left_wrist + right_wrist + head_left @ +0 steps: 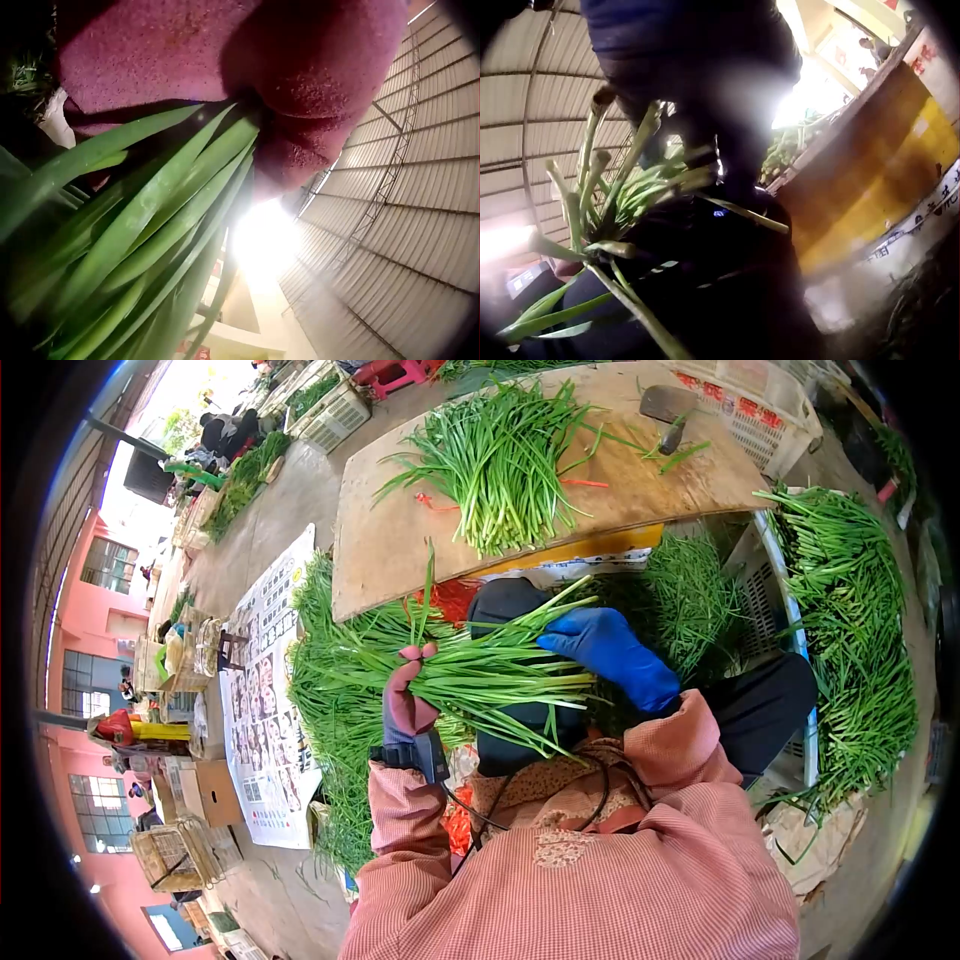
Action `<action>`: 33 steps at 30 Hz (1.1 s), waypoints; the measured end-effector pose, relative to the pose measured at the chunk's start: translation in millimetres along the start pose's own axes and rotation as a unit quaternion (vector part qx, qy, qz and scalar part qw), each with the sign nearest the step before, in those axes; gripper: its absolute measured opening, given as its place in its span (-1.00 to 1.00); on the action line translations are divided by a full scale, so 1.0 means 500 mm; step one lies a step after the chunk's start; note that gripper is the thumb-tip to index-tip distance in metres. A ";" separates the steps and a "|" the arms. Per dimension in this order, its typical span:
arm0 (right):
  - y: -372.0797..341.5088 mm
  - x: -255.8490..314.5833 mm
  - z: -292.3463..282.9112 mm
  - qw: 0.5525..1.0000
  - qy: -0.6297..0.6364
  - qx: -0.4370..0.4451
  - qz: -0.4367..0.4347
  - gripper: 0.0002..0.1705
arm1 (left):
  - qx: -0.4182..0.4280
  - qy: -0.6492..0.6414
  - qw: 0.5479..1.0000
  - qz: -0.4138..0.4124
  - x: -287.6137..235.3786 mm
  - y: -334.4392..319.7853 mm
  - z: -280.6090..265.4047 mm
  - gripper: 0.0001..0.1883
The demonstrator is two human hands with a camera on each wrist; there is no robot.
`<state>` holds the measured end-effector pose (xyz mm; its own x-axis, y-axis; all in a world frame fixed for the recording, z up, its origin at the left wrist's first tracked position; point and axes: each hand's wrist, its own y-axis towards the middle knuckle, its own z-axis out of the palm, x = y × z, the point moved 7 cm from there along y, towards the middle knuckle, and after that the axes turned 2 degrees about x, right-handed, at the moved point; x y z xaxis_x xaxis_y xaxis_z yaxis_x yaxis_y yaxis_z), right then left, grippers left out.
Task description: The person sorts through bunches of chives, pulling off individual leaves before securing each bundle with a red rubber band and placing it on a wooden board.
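Note:
My left hand [408, 700], in a pinkish-purple glove, grips a loose bunch of garlic chives [490, 670] over my lap. Its fingers fold round the leaves [165, 202] in the left wrist view. The pale cut ends fan out to the right in the head view. At their upper side, my right hand [615, 655], in a blue glove, pinches a few stalks with its fingertips. Stem ends [592, 195] show close up in the right wrist view, where the dark glove hides most of the fingers' contact.
A wooden board [390, 550] ahead carries a chive pile [510, 470] and a broad-bladed knife [670, 415]. More chives [340, 700] lie at left. A chive-loaded crate [850, 650] stands at right, with loose greens [690, 600] under the board. A cable [490, 820] crosses my lap.

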<state>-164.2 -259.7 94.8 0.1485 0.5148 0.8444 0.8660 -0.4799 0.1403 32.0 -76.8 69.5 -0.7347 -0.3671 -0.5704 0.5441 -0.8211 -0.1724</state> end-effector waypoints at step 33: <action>0.005 -0.082 0.012 0.981 0.112 -0.074 0.137 -0.62 | -0.030 0.026 0.999 -0.005 0.052 -0.041 0.034 -0.71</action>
<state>-165.2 -277.8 57.3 0.2433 0.1912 0.9509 0.7265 -0.6855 -0.0480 -5.1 -76.8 72.1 -0.7194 -0.3343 -0.6089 0.5607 -0.7968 -0.2251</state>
